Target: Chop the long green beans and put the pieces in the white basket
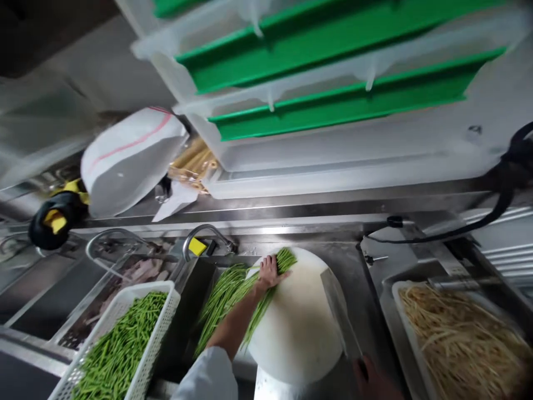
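Note:
My left hand (pixel 270 272) rests over a bunch of long green beans (pixel 227 297) on a round white cutting board (pixel 291 344), fingers curled over the stalks and thumb stretched to the right. The bunch's tips lie on the board's far side; its long ends trail left and towards me over the sink edge. Low in the picture, dark and partly blurred, my right hand (pixel 377 380) closes round the handle of a cleaver (pixel 334 303). Its broad blade lies along the board's right side, apart from the beans.
Left, a white perforated basket (pixel 172 303) holds cut green beans. Several sinks with curved taps (pixel 208 226) line the left. On the right a tray (pixel 397 300) contains pale shreds (pixel 462 339). Above the counter stand white bins with green fronts (pixel 333 100) and a white tub (pixel 129 161).

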`<state>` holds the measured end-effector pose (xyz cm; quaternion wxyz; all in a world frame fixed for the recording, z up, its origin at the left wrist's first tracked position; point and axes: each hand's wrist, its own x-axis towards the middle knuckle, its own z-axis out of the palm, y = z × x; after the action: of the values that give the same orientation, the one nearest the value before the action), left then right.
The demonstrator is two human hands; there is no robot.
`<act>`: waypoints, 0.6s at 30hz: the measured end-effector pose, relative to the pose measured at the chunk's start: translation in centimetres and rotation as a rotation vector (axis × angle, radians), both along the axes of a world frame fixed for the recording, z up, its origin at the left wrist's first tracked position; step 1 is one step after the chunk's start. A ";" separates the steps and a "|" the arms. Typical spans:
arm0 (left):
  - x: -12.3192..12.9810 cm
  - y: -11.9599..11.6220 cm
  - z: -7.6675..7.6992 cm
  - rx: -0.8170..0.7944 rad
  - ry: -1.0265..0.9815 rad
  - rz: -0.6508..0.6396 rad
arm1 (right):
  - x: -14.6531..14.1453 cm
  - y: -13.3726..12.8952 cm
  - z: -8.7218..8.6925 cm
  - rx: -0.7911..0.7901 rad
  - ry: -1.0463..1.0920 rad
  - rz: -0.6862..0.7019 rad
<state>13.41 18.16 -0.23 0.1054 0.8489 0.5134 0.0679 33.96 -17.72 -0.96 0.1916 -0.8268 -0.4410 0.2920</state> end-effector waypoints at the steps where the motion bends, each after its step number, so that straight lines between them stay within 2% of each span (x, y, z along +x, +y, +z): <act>1: 0.2 -0.9 -1.0 0.054 0.022 -0.041 | 0.6 0.7 0.1 -0.017 -0.005 0.001; 4: 1.0 -5.0 -3.5 0.137 0.010 -0.153 | 2.1 2.5 0.6 -0.085 -0.017 0.025; 6: 1.8 -8.5 -4.4 0.139 -0.043 -0.225 | 2.3 3.1 1.2 -0.132 -0.056 0.066; 8: 3.0 -11.9 -4.5 0.127 -0.099 -0.273 | 1.8 3.1 2.1 -0.168 -0.127 0.118; 10: 4.1 -14.4 -3.8 0.107 -0.114 -0.279 | 0.9 2.7 3.0 -0.183 -0.198 0.160; 13: 4.8 -15.5 -2.0 0.056 -0.094 -0.256 | 0.1 2.1 4.0 -0.200 -0.250 0.198; 16: 4.2 -14.8 -0.6 0.006 -0.083 -0.281 | 0.2 1.9 4.6 -0.232 -0.240 0.193; 18: 3.6 -14.2 -0.3 0.002 -0.080 -0.296 | 0.3 2.0 4.9 -0.239 -0.220 0.182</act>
<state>16.98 3.94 -0.53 0.1338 0.9120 0.3781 0.0859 34.30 -15.69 3.95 0.0155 -0.8272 -0.4946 0.2662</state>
